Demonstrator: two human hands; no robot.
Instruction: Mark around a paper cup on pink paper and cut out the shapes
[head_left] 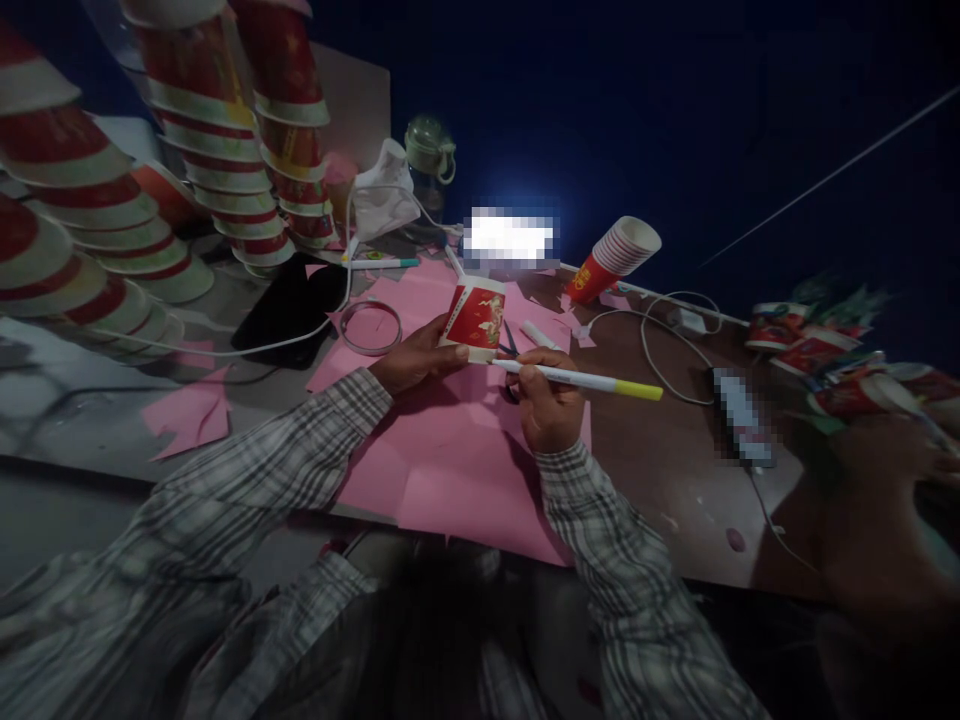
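Observation:
My left hand (420, 358) is closed round the lower left side of a red and white paper cup (478, 318), held over the pink paper (457, 450). Between the fingers of my right hand (551, 400) lies a white marker pen (577, 377) with a yellow end pointing right. Its other end reaches the cup's lower edge; whether it touches I cannot tell. Behind the right hand, a pair of scissors (509, 340) is partly hidden. A roll of tape (371, 327) rests on the pink paper to the left of the cup.
Tall stacks of paper cups (217, 140) stand at the left, beside a black phone-like slab (292, 312). A tilted cup stack (611, 258) is at the back right. Cables and a blurred-out device (742, 415) lie on the right. Another person's arm (885, 500) is at the far right.

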